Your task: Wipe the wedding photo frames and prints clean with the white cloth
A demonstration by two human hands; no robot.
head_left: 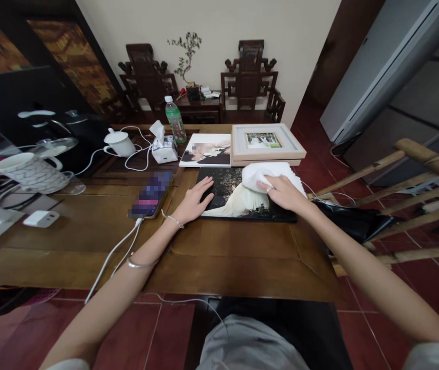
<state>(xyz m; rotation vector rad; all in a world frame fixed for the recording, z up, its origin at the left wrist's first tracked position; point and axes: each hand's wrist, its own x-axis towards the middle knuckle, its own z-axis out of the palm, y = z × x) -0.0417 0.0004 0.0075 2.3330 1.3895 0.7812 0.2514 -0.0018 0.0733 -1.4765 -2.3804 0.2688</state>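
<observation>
A dark photo panel (pixel 223 180) showing a white gown lies flat on the wooden table (pixel 227 257). My left hand (pixel 196 198) rests at the panel's left edge, its fingers stretched out and apart, holding nothing. Bunched under my right hand (pixel 283 192) is a white cloth (pixel 277 169), pressed onto the panel's upper right part. The fingers of that hand are closed on the cloth, and part of the panel is hidden beneath it. Just behind the panel lie a white-edged photo print (pixel 206 149) and a light wooden picture frame (pixel 269 141) stacked on another.
Left of my left hand lies a phone (pixel 152 195) with a white cable. Farther back stand a tissue box (pixel 164 149), a green-labelled bottle (pixel 175 121) and a lidded white cup (pixel 119 143). A patterned mug (pixel 30 172) and a charger (pixel 41 218) are at left. Bamboo poles (pixel 427 159) flank the table's right.
</observation>
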